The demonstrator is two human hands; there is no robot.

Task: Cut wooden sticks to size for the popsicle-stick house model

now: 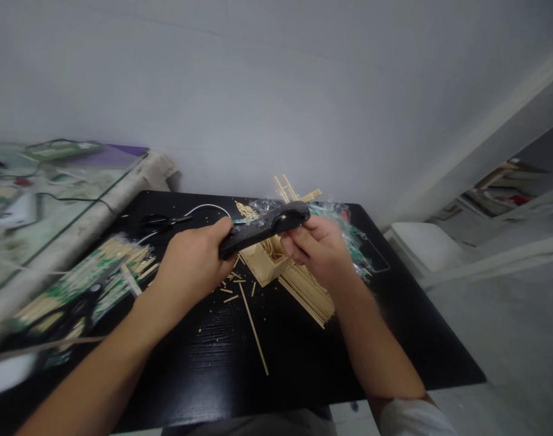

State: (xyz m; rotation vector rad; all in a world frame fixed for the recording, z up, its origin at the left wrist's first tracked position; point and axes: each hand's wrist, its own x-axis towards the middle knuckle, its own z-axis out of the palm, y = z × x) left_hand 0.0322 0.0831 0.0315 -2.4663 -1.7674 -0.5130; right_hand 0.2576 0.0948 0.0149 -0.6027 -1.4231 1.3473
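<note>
A long black object with a rounded far end point(262, 229), its kind unclear, is held up between my hands over the table. My left hand point(201, 257) is wrapped round its near end, thumb on top. At the rounded end, the fingers of my right hand point(319, 248) are closed against its underside; whether they also pinch something small is hidden. Below them stands a small box-like piece made of wooden sticks point(262, 266), partly covered by the hands. A bundle of thin wooden sticks point(307, 293) lies beside it, under my right wrist.
Short cut bits and one long stick point(254, 330) lie on the black table point(203, 375). Scissors point(167, 221) and a white cord point(208, 206) are behind my left hand. Packaged sticks point(85, 278) and blurred large scissors point(83, 303) sit left. Clear plastic wrapping point(355, 245) lies right.
</note>
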